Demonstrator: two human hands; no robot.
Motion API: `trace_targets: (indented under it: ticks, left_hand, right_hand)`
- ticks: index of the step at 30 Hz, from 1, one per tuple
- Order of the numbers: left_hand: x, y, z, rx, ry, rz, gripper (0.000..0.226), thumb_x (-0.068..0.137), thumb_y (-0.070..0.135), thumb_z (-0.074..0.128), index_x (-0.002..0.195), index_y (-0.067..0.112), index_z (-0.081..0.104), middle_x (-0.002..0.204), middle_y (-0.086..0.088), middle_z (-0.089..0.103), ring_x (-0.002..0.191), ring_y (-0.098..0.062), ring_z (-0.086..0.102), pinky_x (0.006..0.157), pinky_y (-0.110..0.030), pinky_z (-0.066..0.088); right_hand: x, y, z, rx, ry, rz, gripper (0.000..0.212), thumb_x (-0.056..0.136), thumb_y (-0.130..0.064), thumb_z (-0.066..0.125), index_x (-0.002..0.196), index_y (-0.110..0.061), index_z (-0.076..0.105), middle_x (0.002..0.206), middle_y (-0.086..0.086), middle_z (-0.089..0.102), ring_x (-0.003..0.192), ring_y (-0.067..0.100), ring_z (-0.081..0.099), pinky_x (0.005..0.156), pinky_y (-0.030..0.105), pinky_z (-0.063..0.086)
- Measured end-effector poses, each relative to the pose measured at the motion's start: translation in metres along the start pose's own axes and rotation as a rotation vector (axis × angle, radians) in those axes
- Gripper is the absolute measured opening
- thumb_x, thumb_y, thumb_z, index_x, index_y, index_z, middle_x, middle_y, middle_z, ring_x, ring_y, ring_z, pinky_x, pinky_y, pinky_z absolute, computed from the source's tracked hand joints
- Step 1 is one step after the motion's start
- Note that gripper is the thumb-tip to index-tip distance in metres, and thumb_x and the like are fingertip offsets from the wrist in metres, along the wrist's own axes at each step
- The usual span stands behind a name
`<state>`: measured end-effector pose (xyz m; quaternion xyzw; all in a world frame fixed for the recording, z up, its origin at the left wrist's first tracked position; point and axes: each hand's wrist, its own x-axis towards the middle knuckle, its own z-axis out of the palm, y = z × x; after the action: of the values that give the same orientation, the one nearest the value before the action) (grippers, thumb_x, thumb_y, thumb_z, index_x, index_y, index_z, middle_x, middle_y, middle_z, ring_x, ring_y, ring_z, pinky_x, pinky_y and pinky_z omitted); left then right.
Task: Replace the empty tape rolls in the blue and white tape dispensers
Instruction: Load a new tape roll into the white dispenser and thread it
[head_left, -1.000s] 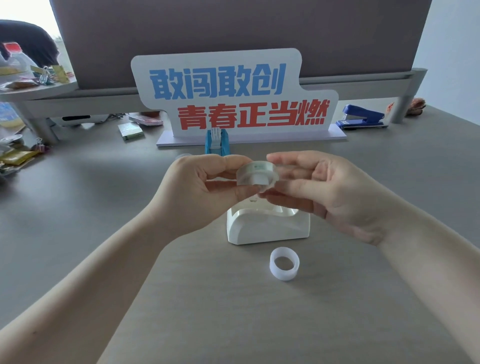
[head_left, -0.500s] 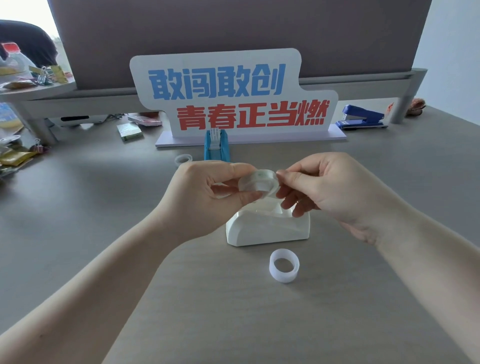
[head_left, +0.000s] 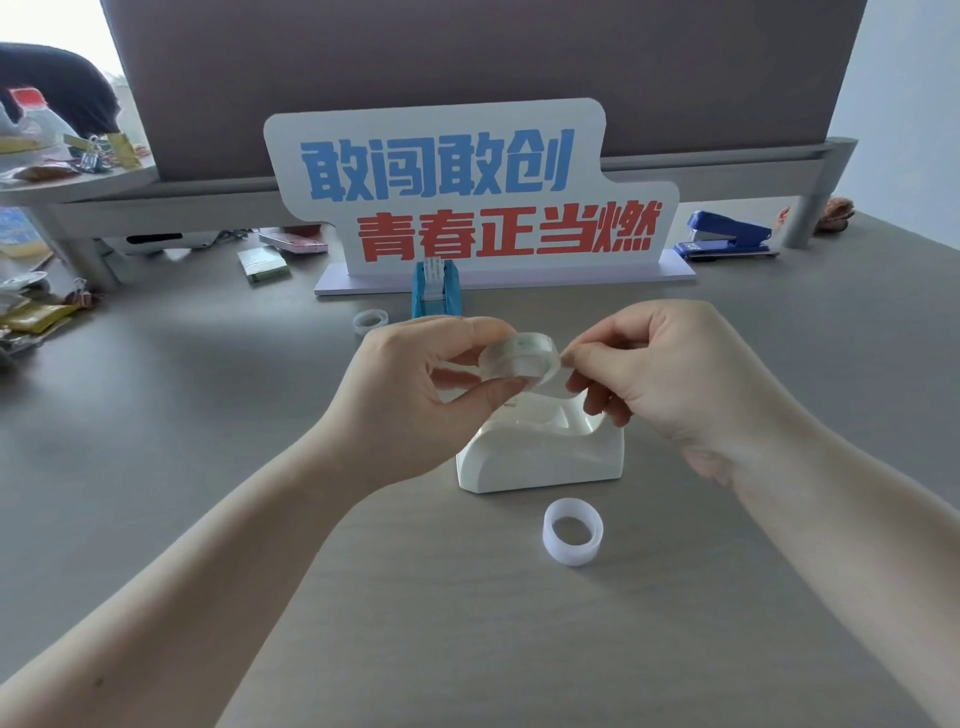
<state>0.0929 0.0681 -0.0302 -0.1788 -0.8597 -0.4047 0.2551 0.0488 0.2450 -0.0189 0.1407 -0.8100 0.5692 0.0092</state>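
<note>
- The left hand (head_left: 415, 387) grips a clear tape roll (head_left: 519, 353) between thumb and fingers, held above the white dispenser (head_left: 540, 457).
- The right hand (head_left: 670, 374) pinches at the roll's right edge with fingertips closed.
- An empty white core (head_left: 573, 531) lies on the counter (head_left: 208, 415) just in front of the white dispenser.
- The blue dispenser (head_left: 436, 291) stands farther back, a second small ring (head_left: 370, 320) just beside it on its left.
</note>
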Motion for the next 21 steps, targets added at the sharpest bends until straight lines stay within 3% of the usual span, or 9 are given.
trace_targets:
  ticks: [5,10,16,21]
  left_hand:
    - [0.000,-0.001,-0.003,-0.086,0.019,-0.078,0.022,0.071,0.037,0.070,0.092,0.036,0.064,0.092,0.014,0.069,0.084,-0.003,0.067,0.075,-0.015,0.054]
    - [-0.002,-0.003,-0.002,-0.121,0.011,-0.115,0.043,0.070,0.028,0.073,0.111,0.032,0.059,0.092,0.012,0.068,0.087,-0.005,0.067,0.080,-0.020,0.055]
    - [-0.001,-0.004,-0.001,-0.067,-0.017,-0.097,0.034,0.073,0.021,0.072,0.105,0.031,0.063,0.099,0.015,0.067,0.096,-0.010,0.064,0.073,-0.028,0.059]
    - [0.003,-0.003,0.001,-0.119,-0.036,-0.082,0.029,0.073,0.014,0.071,0.100,0.022,0.067,0.101,0.005,0.064,0.101,-0.016,0.059,0.075,-0.027,0.058]
  right_hand:
    - [0.003,0.003,-0.003,0.085,-0.031,0.070,0.016,0.080,-0.006,0.065,0.065,-0.010,0.071,0.059,0.005,0.071,0.044,0.010,0.057,0.040,0.018,0.040]
    - [0.004,0.002,-0.007,0.135,-0.051,0.109,0.015,0.079,-0.006,0.064,0.066,-0.007,0.070,0.059,0.006,0.070,0.045,0.012,0.055,0.039,0.019,0.039]
    - [0.003,0.002,-0.009,0.133,-0.082,0.097,0.015,0.081,-0.006,0.064,0.067,-0.008,0.070,0.059,0.006,0.070,0.047,0.013,0.057,0.039,0.019,0.039]
    - [0.002,-0.001,-0.012,0.223,-0.091,0.102,0.012,0.083,-0.004,0.064,0.072,-0.006,0.070,0.061,0.008,0.072,0.045,0.015,0.063,0.038,0.019,0.044]
